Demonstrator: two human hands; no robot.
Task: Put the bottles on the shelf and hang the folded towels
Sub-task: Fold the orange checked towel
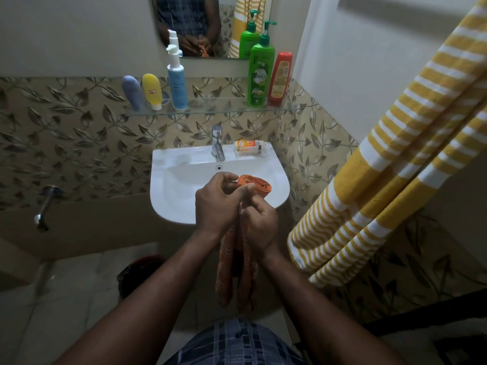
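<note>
Both hands hold an orange patterned towel [253, 184] over the front of the white sink [174, 188]. My left hand [218, 204] pinches its upper folded part, and my right hand [259, 222] grips it just below, with two long ends hanging down past my wrists. On the glass shelf [210, 108] stand several bottles: a purple tube [131, 92], a yellow tube [152, 90], a white and blue pump bottle [176, 80], a green pump bottle [259, 72] and a red bottle [280, 79]. A yellow and white striped towel [395, 159] hangs at the right.
A chrome tap [218, 143] stands at the back of the sink, with a small orange box [249, 147] on the rim beside it. A mirror [210, 25] hangs above the shelf. A wall tap [44, 206] sticks out at the left, and a dark bucket [139, 275] sits on the floor.
</note>
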